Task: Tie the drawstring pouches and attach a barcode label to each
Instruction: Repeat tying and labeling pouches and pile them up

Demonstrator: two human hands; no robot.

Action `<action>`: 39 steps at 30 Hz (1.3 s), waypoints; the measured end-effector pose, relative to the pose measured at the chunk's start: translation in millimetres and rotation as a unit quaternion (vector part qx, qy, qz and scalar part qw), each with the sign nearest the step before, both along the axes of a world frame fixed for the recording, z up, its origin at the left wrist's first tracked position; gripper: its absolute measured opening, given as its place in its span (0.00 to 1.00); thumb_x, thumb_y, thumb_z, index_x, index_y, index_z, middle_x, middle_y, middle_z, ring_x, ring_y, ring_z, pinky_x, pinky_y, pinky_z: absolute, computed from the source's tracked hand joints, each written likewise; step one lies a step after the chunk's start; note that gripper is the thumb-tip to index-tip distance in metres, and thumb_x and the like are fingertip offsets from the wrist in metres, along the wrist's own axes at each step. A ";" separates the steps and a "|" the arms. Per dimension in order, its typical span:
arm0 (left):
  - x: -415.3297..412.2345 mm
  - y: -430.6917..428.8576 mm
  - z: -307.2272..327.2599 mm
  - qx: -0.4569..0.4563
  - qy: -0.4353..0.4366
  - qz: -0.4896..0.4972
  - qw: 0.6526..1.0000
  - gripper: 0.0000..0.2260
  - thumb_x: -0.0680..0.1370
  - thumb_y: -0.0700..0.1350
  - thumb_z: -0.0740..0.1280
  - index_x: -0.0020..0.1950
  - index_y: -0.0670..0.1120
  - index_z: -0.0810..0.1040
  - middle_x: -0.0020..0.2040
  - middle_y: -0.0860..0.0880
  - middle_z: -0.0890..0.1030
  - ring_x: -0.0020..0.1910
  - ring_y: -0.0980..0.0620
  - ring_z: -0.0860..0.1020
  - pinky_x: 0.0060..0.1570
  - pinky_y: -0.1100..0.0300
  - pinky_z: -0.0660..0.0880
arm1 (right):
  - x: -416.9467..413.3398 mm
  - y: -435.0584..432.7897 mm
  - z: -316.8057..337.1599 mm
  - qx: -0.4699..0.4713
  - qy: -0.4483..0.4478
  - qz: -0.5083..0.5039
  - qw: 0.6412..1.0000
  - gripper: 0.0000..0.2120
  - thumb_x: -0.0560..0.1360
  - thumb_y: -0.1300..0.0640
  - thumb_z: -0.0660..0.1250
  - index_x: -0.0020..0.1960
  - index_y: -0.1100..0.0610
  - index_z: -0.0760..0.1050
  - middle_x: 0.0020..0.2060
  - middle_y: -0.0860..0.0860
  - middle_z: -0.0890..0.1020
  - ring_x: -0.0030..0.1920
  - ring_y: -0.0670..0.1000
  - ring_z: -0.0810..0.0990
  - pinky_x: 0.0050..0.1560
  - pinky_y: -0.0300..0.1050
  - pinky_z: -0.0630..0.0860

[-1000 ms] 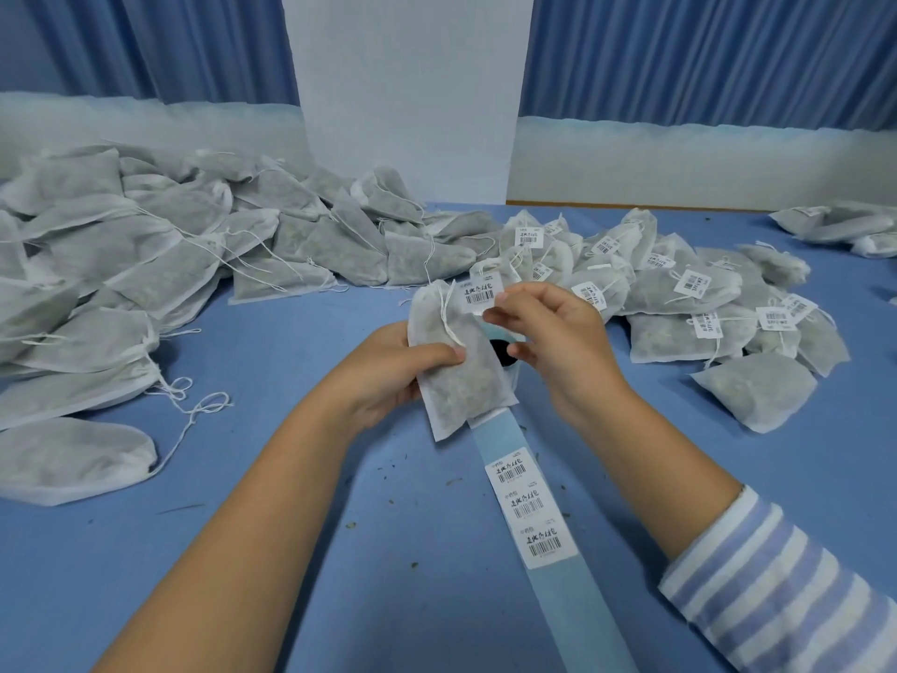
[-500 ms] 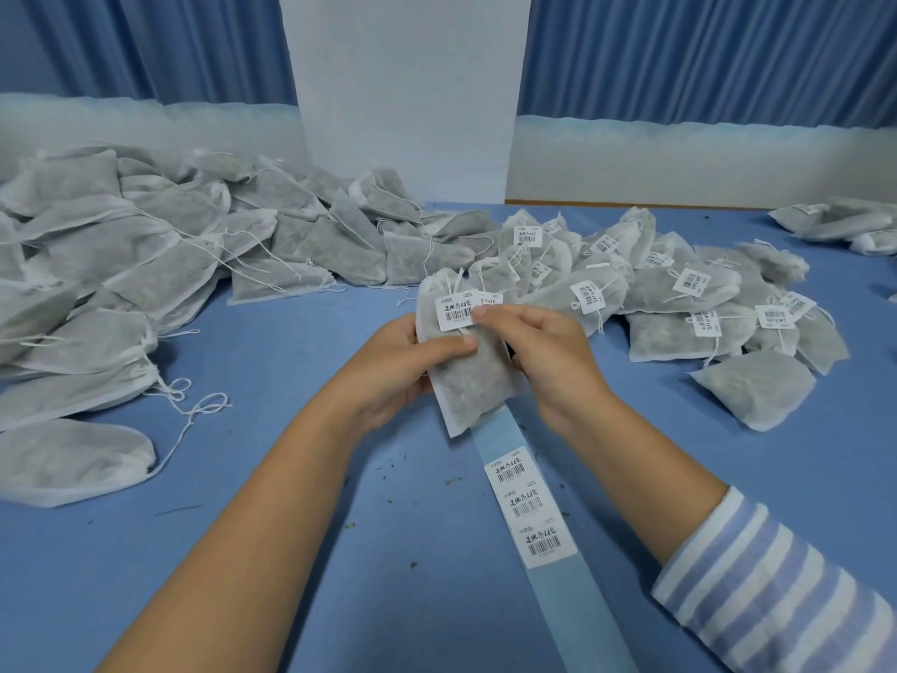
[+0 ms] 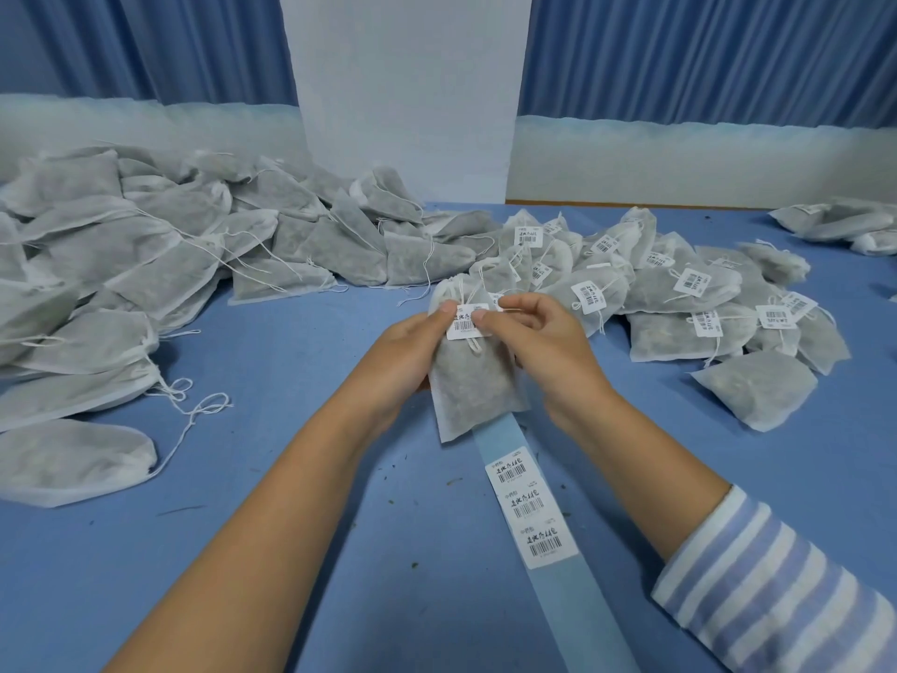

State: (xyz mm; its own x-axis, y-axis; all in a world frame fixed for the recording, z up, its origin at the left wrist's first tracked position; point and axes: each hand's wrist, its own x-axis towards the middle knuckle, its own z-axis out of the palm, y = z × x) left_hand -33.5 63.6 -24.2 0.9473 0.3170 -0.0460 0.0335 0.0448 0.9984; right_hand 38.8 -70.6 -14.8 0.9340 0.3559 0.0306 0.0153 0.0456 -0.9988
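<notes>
I hold one grey drawstring pouch (image 3: 473, 381) upright above the blue table (image 3: 301, 478). My left hand (image 3: 407, 357) grips its left side, thumb near the gathered neck. My right hand (image 3: 539, 342) presses its thumb on a white barcode label (image 3: 466, 323) that lies over the pouch's upper front, across the tied string. A pale blue backing strip (image 3: 577, 609) with three more barcode labels (image 3: 529, 507) runs from under the pouch toward me.
A large heap of unlabelled pouches (image 3: 121, 264) with loose strings fills the left and back. Labelled pouches (image 3: 679, 293) are piled at the right, and a few more pouches (image 3: 839, 225) lie at the far right edge.
My right hand brought the label from beside the pouch's neck down onto its front. The pouch stayed in my left hand, turned slightly more upright.
</notes>
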 end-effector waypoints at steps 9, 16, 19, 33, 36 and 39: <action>2.6 3.4 -2.1 -0.003 -0.027 0.034 0.999 0.18 0.80 0.55 0.66 0.52 0.40 0.83 0.50 0.40 0.85 0.49 0.46 0.83 0.55 0.48 0.78 | 2.9 -5.5 4.3 0.079 0.129 0.141 0.978 0.17 0.75 0.55 0.71 0.59 0.65 0.80 0.53 0.60 0.84 0.54 0.58 0.83 0.51 0.48 0.81; 2.2 3.5 -1.6 -0.049 -0.024 0.023 0.998 0.15 0.79 0.54 0.67 0.53 0.43 0.83 0.48 0.46 0.86 0.46 0.49 0.84 0.47 0.57 0.80 | 1.8 -3.7 4.7 0.116 0.162 0.151 0.968 0.15 0.76 0.58 0.69 0.59 0.67 0.79 0.52 0.60 0.84 0.51 0.56 0.84 0.50 0.47 0.82; 1.4 4.6 0.7 -0.067 -0.020 0.000 0.998 0.12 0.80 0.53 0.67 0.50 0.47 0.86 0.49 0.47 0.86 0.47 0.51 0.85 0.48 0.59 0.82 | 4.8 -5.3 4.2 0.113 0.168 0.132 0.970 0.17 0.76 0.58 0.70 0.61 0.66 0.78 0.55 0.62 0.83 0.56 0.59 0.83 0.55 0.51 0.81; 1.2 1.3 0.6 -0.069 -0.054 0.025 0.996 0.08 0.81 0.45 0.66 0.48 0.46 0.84 0.42 0.49 0.85 0.41 0.54 0.83 0.41 0.62 0.80 | 12.4 -8.4 1.4 0.099 0.098 0.171 0.975 0.13 0.75 0.62 0.70 0.57 0.66 0.80 0.51 0.61 0.84 0.49 0.55 0.84 0.48 0.46 0.82; 1.5 -0.5 0.1 -0.076 -0.047 0.032 0.995 0.08 0.81 0.46 0.66 0.47 0.46 0.84 0.41 0.49 0.86 0.40 0.55 0.83 0.39 0.63 0.80 | 11.8 -9.3 2.2 0.073 0.081 0.153 0.982 0.11 0.74 0.60 0.71 0.55 0.64 0.81 0.49 0.59 0.85 0.48 0.54 0.85 0.47 0.46 0.82; 3.8 -4.9 -1.9 -0.083 -0.049 0.058 0.994 0.09 0.81 0.47 0.66 0.46 0.46 0.84 0.39 0.50 0.85 0.37 0.55 0.83 0.35 0.64 0.79 | 10.2 -12.5 7.1 0.003 0.021 0.123 0.992 0.10 0.73 0.54 0.73 0.54 0.54 0.81 0.45 0.51 0.86 0.45 0.48 0.85 0.41 0.39 0.79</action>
State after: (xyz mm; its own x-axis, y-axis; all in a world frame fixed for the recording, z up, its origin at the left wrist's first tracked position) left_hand -29.8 58.6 -26.0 0.9072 0.4205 -0.0158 -0.0793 0.2078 0.9749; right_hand 49.0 -83.0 -7.7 0.8199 0.5725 -0.0030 -0.0380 0.0491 -0.9981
